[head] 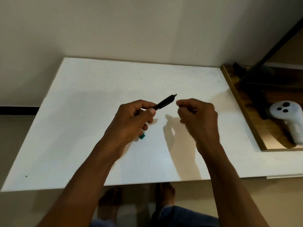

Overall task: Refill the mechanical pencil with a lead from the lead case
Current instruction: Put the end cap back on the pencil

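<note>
**Pencil held up, cap end bare**

Black mechanical pencil (164, 102) raised above the white board (82, 128), tilted, its rear end pointing up and to the right toward the wall. Small grey stub at that rear end; clip along the upper part of the barrel. Lower half of the barrel hidden inside the left hand (131, 122), closed around it, thumb and forefinger pinching the barrel near the clip. Poking out under the same hand's lower fingers, a small teal piece (142, 136), just above or touching the board; cannot tell which, nor whether it belongs to the lead case.

Right hand (198, 115) just beside the pencil's rear end, apart from it, fingers curled in with thumb and forefinger drawn together. Blurred there; cannot tell whether anything is pinched between them.

Both forearms bare, reaching in from the bottom edge. Shadows of the hands on the board beneath them.

Board lying flat against a pale wall (147, 27). To its right, a wooden tray (242, 105) holding a white controller (288, 117) with three dark buttons, and a dark stand (262, 74) rising to the upper right. Below the near edge of the board, two bare feet (164, 194) on the floor.
</note>
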